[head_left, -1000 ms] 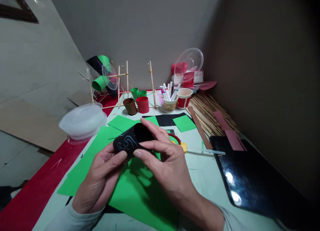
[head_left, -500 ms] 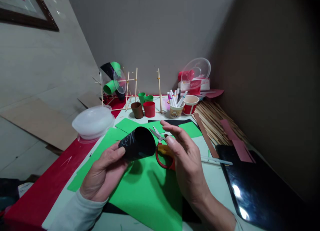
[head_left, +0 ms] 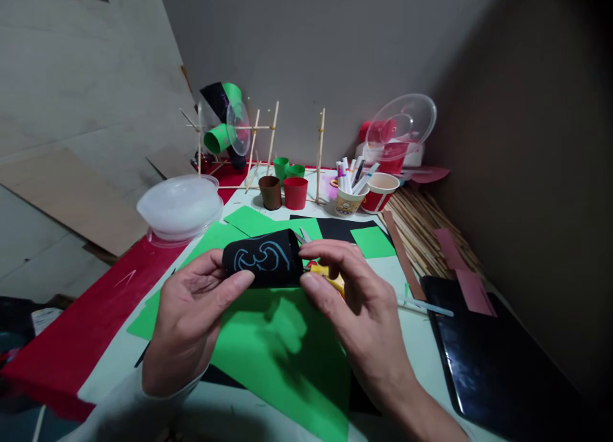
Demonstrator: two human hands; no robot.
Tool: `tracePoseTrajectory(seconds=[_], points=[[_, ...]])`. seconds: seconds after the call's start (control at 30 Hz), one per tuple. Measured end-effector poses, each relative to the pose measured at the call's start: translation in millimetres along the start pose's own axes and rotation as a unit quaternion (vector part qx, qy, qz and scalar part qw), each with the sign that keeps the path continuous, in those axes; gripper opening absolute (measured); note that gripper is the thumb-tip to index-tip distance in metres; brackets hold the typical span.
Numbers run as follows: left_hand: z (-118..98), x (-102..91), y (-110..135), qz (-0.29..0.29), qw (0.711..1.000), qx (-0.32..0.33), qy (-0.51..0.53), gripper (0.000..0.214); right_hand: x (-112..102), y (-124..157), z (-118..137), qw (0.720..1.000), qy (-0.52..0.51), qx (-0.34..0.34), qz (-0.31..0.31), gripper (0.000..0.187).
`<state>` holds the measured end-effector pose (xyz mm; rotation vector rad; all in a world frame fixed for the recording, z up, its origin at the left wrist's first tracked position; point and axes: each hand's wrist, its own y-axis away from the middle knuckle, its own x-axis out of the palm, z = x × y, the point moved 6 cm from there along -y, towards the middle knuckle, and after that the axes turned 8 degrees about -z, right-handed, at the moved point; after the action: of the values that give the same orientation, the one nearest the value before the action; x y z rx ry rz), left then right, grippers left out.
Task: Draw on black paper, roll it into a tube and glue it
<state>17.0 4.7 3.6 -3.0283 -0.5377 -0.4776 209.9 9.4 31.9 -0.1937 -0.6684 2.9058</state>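
Note:
Above the green sheets, my left hand (head_left: pixel 191 304) is closed round the left end of a black paper tube (head_left: pixel 263 258), with its thumb along the lower side. Light blue curling lines are drawn on the face turned towards me. My right hand (head_left: pixel 357 301) has its thumb and fingertips at the tube's right rim, appearing to pinch it. Behind the right fingers lie scissors (head_left: pixel 327 274) with a yellow and red handle, partly hidden by the hand and the tube. Green paper (head_left: pixel 297 378) spreads beneath both hands, with black paper under it.
Brown (head_left: pixel 271 193) and red (head_left: pixel 295 194) paper cups stand farther back, near a stick frame (head_left: pixel 320 154). A cup of markers (head_left: pixel 351 202), a bundle of sticks (head_left: pixel 431 228) and a black tablet-like slab (head_left: pixel 493 359) are on the right. Plastic lids (head_left: pixel 179 205) sit at left.
The tube has turned so its open end faces right and its drawn side faces me. My right hand has moved left to the tube's rim. The view has shifted slightly.

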Motion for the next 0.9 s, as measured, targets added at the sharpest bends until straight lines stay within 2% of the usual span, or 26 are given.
tracePoseTrajectory(seconds=[0.07,0.23,0.4,0.6,0.73,0.9], points=[[-2,-0.3,1,-0.003,1.000,0.012,-0.021,0.023,3,0,1,1.000,0.018,-0.010,0.008,0.012],[-4,-2.2,5,-0.004,0.996,0.043,-0.074,0.016,8,0,-5,1.000,0.010,0.022,0.020,0.002],[-4,1.4,3,0.005,0.993,0.072,-0.089,0.010,10,2,-20,0.988,-0.035,0.149,0.021,0.008],[-1,-4.6,0,-0.021,0.989,0.095,-0.109,0.036,9,6,-44,0.954,-0.123,0.273,-0.012,0.025],[-5,-6.8,1,-0.035,0.983,0.114,-0.138,0.028,8,8,-53,0.942,-0.146,0.301,-0.021,0.031],[-14,-5.3,3,-0.049,0.975,0.133,-0.174,0.018,7,10,-52,0.940,-0.163,0.300,-0.015,0.028]])
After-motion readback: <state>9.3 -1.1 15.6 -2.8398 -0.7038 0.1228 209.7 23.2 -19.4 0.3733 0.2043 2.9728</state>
